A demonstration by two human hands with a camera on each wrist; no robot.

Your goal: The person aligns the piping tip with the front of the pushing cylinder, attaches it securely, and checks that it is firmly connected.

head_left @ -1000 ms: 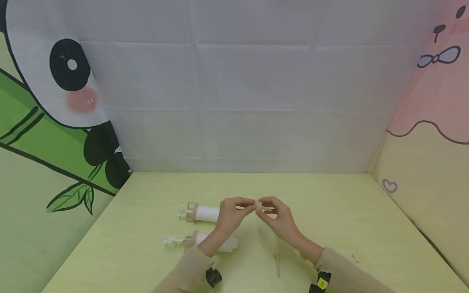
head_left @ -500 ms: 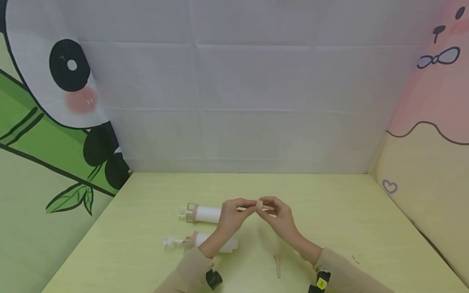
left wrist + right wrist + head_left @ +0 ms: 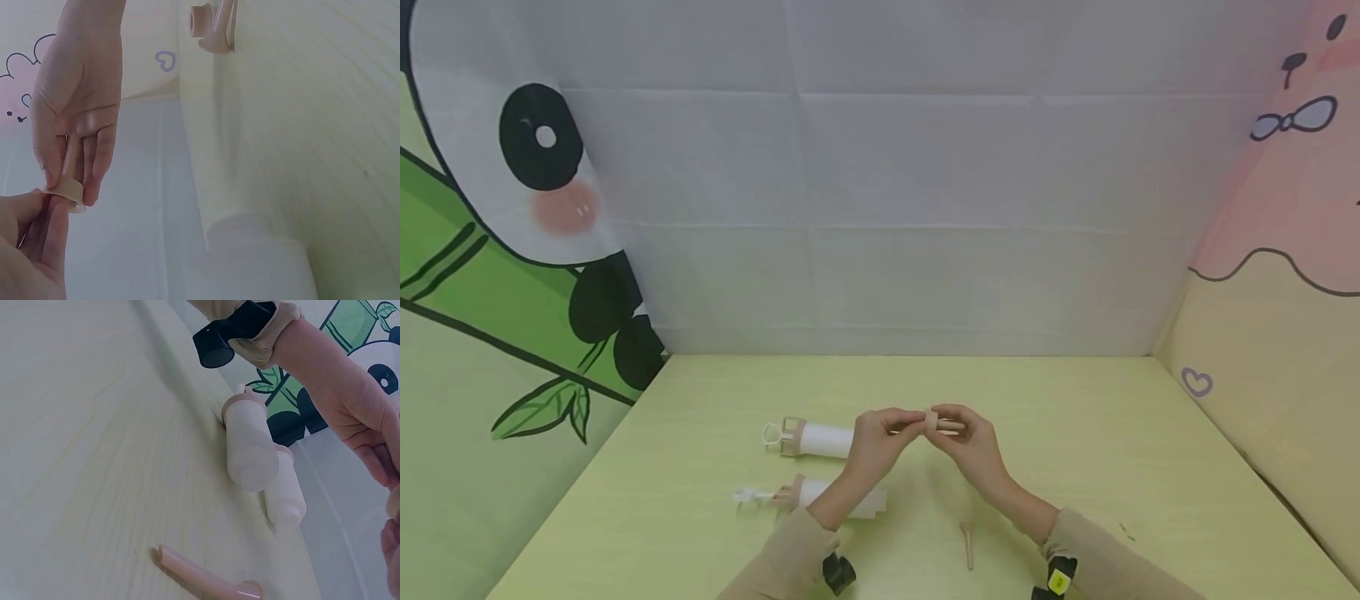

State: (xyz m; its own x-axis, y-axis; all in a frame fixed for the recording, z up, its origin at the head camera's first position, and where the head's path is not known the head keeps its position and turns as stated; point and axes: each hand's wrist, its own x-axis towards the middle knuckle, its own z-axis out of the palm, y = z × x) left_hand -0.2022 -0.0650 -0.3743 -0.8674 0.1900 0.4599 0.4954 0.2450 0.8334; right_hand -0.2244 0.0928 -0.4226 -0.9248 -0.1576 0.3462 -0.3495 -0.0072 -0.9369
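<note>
Both hands meet above the table in the head view. My left hand [image 3: 880, 437] pinches a small beige-pink ring-shaped cap [image 3: 931, 419] between thumb and fingers. From the other side, my right hand [image 3: 973, 446] pinches the same piece; a slim beige stem [image 3: 951, 426] runs from it under the right fingers. The left wrist view shows the cap's hollow rim [image 3: 70, 189] with the stem [image 3: 72, 156] against the right palm. Whether cap and stem are one piece, I cannot tell. Below the hands lies a pink tube with a flared end [image 3: 967, 546].
Left of the hands lie two white cylinders, the far one [image 3: 825, 439] and the near one [image 3: 868, 502], with beige collars and white handles. The left forearm partly covers both. A short pink ring [image 3: 200, 20] shows at the left wrist view's top. A tiny scrap [image 3: 1126, 531] lies right.
The cap has shifted slightly to the right and the stem shows more plainly beneath the right fingers. Both hands keep hold; the things on the table have stayed put.
</note>
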